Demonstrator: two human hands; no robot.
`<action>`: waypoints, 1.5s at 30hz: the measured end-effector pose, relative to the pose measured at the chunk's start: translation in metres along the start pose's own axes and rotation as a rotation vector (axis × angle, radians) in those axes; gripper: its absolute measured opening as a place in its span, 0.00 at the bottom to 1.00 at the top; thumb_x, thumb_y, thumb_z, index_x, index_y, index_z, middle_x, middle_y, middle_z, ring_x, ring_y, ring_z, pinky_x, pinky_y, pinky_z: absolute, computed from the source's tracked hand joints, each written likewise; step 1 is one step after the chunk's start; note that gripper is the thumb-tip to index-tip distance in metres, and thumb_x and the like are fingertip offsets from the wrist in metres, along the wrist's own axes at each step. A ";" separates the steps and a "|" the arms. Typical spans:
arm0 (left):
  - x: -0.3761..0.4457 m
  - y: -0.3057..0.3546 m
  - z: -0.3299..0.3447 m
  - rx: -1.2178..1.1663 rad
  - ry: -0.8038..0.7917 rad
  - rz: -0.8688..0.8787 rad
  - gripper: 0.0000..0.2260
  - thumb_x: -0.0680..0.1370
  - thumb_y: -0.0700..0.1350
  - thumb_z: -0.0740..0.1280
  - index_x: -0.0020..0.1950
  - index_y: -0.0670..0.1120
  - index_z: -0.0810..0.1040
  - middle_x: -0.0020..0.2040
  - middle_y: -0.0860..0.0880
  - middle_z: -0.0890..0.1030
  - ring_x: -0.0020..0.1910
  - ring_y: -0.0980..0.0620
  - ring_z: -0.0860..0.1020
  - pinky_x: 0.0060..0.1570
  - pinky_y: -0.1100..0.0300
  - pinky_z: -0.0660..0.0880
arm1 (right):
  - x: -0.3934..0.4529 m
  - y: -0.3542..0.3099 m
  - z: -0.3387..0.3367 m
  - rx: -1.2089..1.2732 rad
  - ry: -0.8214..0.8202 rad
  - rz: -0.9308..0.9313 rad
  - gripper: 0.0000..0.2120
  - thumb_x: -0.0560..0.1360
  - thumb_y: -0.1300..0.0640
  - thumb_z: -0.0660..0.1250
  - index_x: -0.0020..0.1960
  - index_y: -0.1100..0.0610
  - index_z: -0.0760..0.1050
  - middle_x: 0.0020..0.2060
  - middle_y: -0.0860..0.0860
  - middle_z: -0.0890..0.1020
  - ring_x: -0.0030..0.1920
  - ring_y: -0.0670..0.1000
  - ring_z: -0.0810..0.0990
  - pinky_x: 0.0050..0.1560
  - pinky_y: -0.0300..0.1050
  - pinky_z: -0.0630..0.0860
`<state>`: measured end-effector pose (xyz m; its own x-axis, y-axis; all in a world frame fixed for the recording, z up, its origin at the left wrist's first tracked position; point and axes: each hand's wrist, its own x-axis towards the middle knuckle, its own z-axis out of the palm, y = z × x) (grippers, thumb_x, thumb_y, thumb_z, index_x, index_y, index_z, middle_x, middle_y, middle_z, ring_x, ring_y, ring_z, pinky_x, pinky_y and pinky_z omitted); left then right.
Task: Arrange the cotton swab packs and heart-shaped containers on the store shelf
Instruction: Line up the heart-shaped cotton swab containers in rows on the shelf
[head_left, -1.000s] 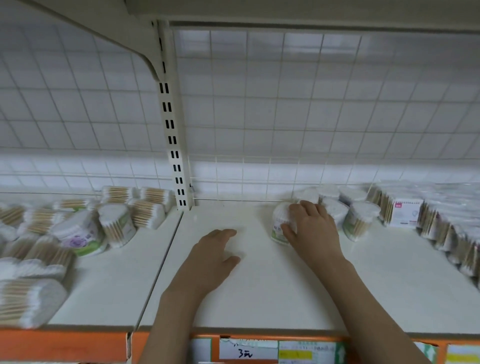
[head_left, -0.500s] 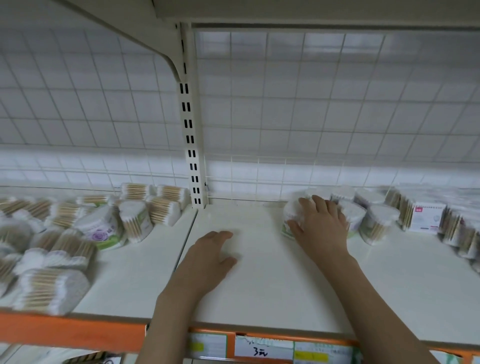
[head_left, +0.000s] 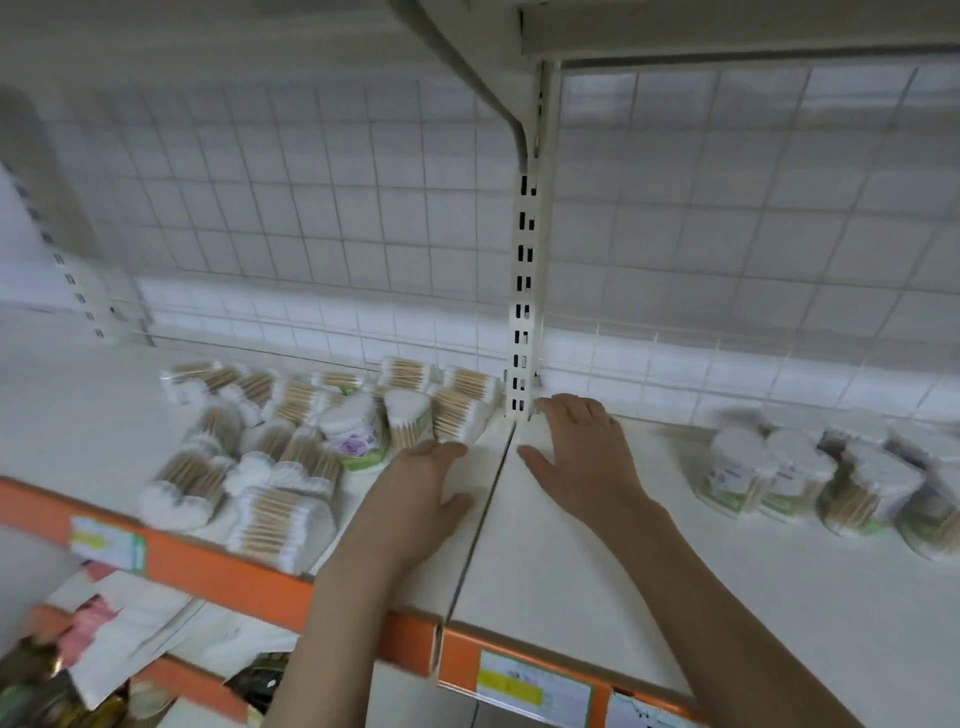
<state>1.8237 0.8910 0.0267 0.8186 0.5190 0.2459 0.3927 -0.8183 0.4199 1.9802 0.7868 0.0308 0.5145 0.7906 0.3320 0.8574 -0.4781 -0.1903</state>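
While both bare hands lie over the white metal store shelf (head_left: 649, 561), neither holds anything: the left hand (head_left: 421, 499) rests palm down with its fingers straight and loosely together, just left of the seam between the two shelf boards, and the right hand (head_left: 582, 457) lies flat just right of that seam, fingers spread, fingertips near the foot of the slotted cream upright post (head_left: 524, 291). Clear plastic packs of wooden-stick cotton swabs (head_left: 280, 519) sit in a loose heap on the left board, some near the orange front edge (head_left: 218, 566). Among them stands a clear heart-shaped container of white-tipped swabs (head_left: 410, 421), just beyond the left fingertips, beside a similar container with a purple flower label (head_left: 353, 431). On the right board, well apart from the right hand, a blurred cluster of clear swab containers with green-edged labels (head_left: 769, 473) stands upright. White wire grid (head_left: 311, 218) backs the shelf
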 end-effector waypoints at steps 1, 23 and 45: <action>-0.001 -0.007 -0.006 0.009 0.016 -0.010 0.23 0.74 0.46 0.68 0.69 0.48 0.69 0.64 0.48 0.74 0.63 0.48 0.72 0.57 0.61 0.68 | 0.008 -0.010 0.004 0.018 -0.017 -0.035 0.26 0.77 0.44 0.60 0.70 0.54 0.62 0.68 0.50 0.67 0.69 0.53 0.63 0.67 0.46 0.59; 0.046 -0.089 -0.064 0.247 -0.119 -0.241 0.37 0.70 0.54 0.71 0.74 0.50 0.59 0.70 0.46 0.68 0.68 0.45 0.66 0.65 0.53 0.66 | 0.074 -0.091 0.023 0.267 -0.316 -0.270 0.32 0.74 0.55 0.68 0.74 0.56 0.58 0.69 0.54 0.66 0.67 0.55 0.68 0.64 0.47 0.67; 0.059 0.087 0.033 -0.098 -0.168 0.225 0.22 0.77 0.48 0.65 0.69 0.43 0.67 0.59 0.45 0.73 0.58 0.47 0.71 0.54 0.61 0.64 | -0.066 0.063 -0.072 0.213 -0.038 0.292 0.19 0.69 0.57 0.70 0.57 0.54 0.68 0.52 0.50 0.69 0.51 0.52 0.72 0.46 0.40 0.71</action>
<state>1.9198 0.8423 0.0488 0.9415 0.2727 0.1981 0.1579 -0.8761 0.4556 1.9997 0.6767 0.0636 0.7348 0.6476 0.2015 0.6544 -0.5987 -0.4619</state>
